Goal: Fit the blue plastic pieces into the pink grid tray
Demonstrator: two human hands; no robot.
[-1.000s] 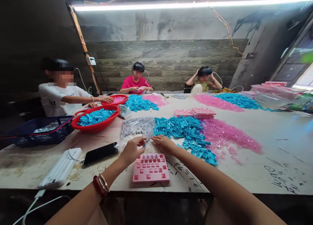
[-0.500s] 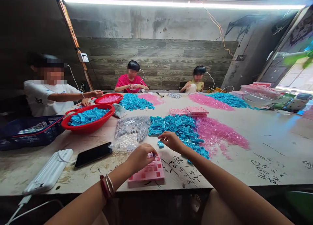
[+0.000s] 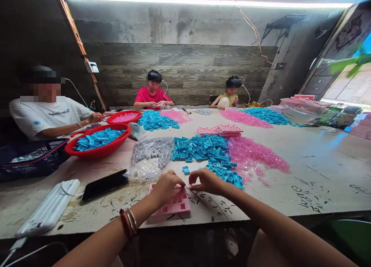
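My left hand (image 3: pixel 167 189) is over a pink plastic tray (image 3: pixel 177 208) with square openings at the table's near edge. Its thumb and fingertips are pinched together; what they hold is too small to name. Close by on the right, my right hand (image 3: pixel 207 180) has its thumb and index finger curled towards each other, their tips a little apart from the left fingertips. Whatever lies between them cannot be made out. One blue plastic piece (image 3: pixel 186 170) lies just beyond both hands. Behind it is a heap of blue plastic pieces (image 3: pixel 199 148).
Pink clear pieces (image 3: pixel 255 158) spread right of the blue heap. A clear bag of small parts (image 3: pixel 152 154), a black phone (image 3: pixel 104 185), a white power bank (image 3: pixel 48 209) and a red basin (image 3: pixel 98 149) lie leftward. Stacked pink trays (image 3: pixel 230 130) stand farther back. Three people sit around the table.
My right hand has moved down and towards me, closer to my left fingertips. My left hand stays over the pink tray. The person at left has drawn an arm back from the red basin.
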